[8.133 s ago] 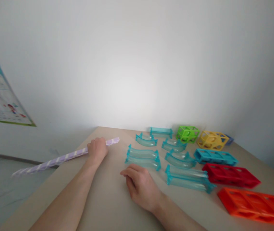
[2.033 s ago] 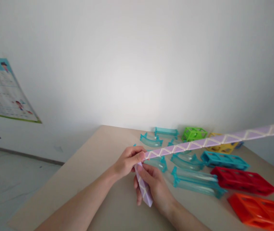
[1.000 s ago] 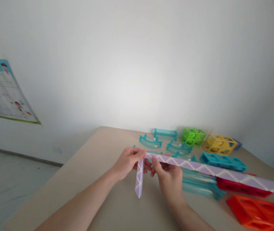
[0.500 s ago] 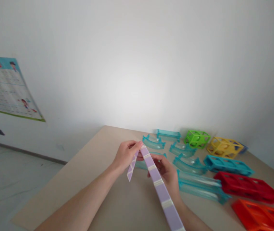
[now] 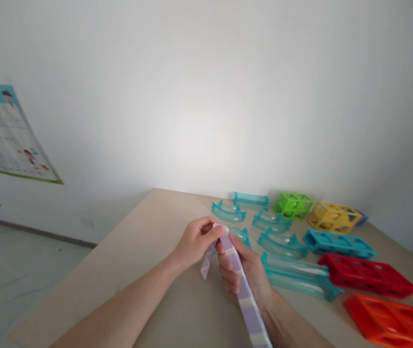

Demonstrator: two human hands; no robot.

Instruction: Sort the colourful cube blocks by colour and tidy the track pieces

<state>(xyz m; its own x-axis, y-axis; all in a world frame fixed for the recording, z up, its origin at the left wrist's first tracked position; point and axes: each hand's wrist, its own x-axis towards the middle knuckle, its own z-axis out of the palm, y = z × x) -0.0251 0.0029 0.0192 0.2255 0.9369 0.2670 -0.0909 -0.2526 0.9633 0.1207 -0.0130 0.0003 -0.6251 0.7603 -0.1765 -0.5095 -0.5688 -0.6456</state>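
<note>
I hold a long purple-and-white segmented twist toy (image 5: 244, 297) over the beige table (image 5: 163, 299). My left hand (image 5: 195, 240) pinches it at its bend, where a short end section hangs down. My right hand (image 5: 241, 270) is wrapped round the long section just below the bend. That long section runs toward me and leaves the picture at the bottom edge.
Several clear teal curved track pieces (image 5: 282, 244) lie right of my hands. Behind and beside them stand a green cube frame (image 5: 293, 205), a yellow frame (image 5: 331, 216), and teal (image 5: 339, 244), red (image 5: 368, 281) and orange (image 5: 397, 320) lattice blocks. A poster (image 5: 3, 135) hangs on the left wall.
The toy's long section, which stuck out to the right a second ago, has swung round toward me. My right hand has closed more firmly round it.
</note>
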